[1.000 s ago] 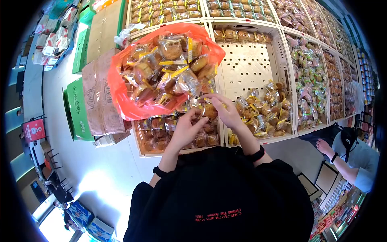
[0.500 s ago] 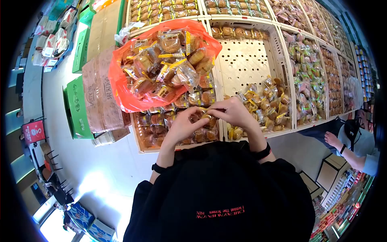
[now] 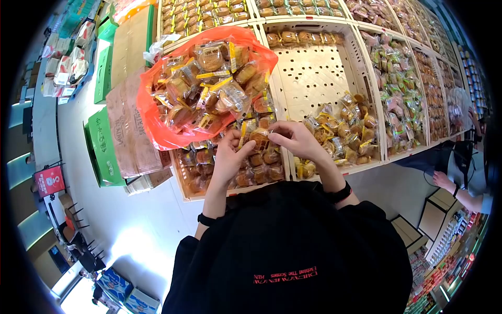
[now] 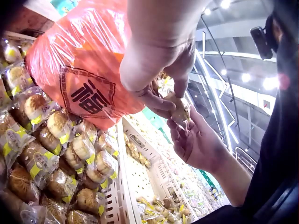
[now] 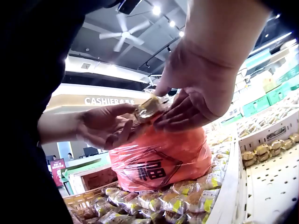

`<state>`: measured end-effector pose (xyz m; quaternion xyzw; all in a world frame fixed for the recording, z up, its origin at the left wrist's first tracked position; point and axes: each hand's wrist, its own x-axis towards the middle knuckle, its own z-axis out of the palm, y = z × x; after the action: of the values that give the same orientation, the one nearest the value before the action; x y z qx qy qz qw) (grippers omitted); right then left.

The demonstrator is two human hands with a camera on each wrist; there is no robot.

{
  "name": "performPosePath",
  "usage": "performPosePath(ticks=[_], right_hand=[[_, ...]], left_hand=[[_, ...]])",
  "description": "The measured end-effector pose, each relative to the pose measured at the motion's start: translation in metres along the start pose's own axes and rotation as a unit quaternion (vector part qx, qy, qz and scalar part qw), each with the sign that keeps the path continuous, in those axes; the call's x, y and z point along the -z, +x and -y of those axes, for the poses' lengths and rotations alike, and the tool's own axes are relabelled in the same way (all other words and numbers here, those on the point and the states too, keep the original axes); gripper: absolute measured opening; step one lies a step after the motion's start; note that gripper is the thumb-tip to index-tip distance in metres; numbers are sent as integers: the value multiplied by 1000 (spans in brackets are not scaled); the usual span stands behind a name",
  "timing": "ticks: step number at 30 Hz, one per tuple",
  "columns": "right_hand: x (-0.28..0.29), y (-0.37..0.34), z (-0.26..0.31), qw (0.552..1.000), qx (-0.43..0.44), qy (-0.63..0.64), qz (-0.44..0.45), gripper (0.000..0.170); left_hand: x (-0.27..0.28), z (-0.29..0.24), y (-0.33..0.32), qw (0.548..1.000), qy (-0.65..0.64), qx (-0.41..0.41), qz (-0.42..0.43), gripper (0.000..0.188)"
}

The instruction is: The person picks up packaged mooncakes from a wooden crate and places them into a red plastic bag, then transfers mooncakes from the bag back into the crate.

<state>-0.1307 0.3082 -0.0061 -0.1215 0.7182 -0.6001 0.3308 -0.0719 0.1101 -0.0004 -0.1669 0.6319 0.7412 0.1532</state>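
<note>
A round golden-brown pastry (image 3: 259, 138) in a clear, yellow-marked wrapper is held up between both hands above a crate (image 3: 180, 180) of similar wrapped pastries. My left hand (image 3: 229, 159) grips it from the left, thumb across its near side. From the right, my right hand (image 3: 299, 140) pinches the wrapper's edge between thumb and fingertips. Just beyond the hands, a red plastic bag (image 4: 88, 93) stands open on that crate, heaped with more wrapped pastries (image 3: 209, 57). Black bands circle both wrists.
Right of the bag, a cream crate (image 3: 308, 73) has a pastry row along its back and a loose pile (image 3: 345, 125) in front. More filled crates (image 3: 395, 89) continue rightward. Cardboard boxes (image 3: 130, 125) stand at left. Another person's arm (image 3: 455, 188) shows at far right.
The hands have drawn slightly apart; the pastry now shows its flat round face upward. The right hand shifted from over the pastry to its wrapper edge. The head view has shifted slightly.
</note>
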Motion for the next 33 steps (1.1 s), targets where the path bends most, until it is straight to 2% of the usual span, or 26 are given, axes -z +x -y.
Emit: performPosePath(ticks=[2, 5, 12, 15, 17, 18, 20, 21, 22, 24, 25, 26, 28, 32, 33], right_hand=[[-7, 1, -5, 991, 2, 130, -27, 26], [-15, 3, -9, 976, 23, 208, -67, 26], [-11, 4, -13, 978, -9, 198, -67, 19], [-15, 4, -13, 960, -2, 263, -98, 16], [-16, 4, -15, 974, 34, 170, -144, 12], [-15, 3, -13, 974, 34, 168, -147, 12], [-8, 2, -8, 974, 83, -32, -207, 9], [-2, 2, -5, 966, 90, -46, -237, 11], [7, 5, -9, 964, 90, -53, -243, 11], [29, 14, -27, 912, 145, -74, -377, 17], [48, 12, -35, 932, 39, -23, -360, 21], [68, 14, -41, 929, 40, -29, -368, 21], [105, 19, -47, 911, -26, 161, -380, 18], [165, 39, -42, 900, 7, 184, -396, 18], [178, 47, -41, 917, 33, 117, -379, 18]], left_hand=[[0, 0, 0, 1000, -22, 16, 7, 20], [-1, 4, 1, 1000, -15, 19, 6, 20], [-10, 2, 4, 999, -48, 16, 0, 21], [-8, 7, 6, 999, -34, 15, 10, 21], [-6, 8, 6, 1000, -17, 14, 20, 21], [-6, 5, 5, 999, 25, 29, 28, 23], [-10, 4, 6, 996, 64, 40, 43, 24], [-12, 6, 4, 998, 38, 34, 27, 28], [-13, 7, 4, 999, 12, 28, 12, 33], [-9, 8, 2, 999, -3, 44, 6, 37], [-4, 11, 3, 999, 20, 46, 12, 37], [1, 14, 5, 998, 43, 47, 18, 37], [7, 20, 6, 996, 56, 62, 7, 36], [10, 26, 9, 995, 46, 88, 6, 40], [9, 26, 10, 994, 58, 96, 1, 42]])
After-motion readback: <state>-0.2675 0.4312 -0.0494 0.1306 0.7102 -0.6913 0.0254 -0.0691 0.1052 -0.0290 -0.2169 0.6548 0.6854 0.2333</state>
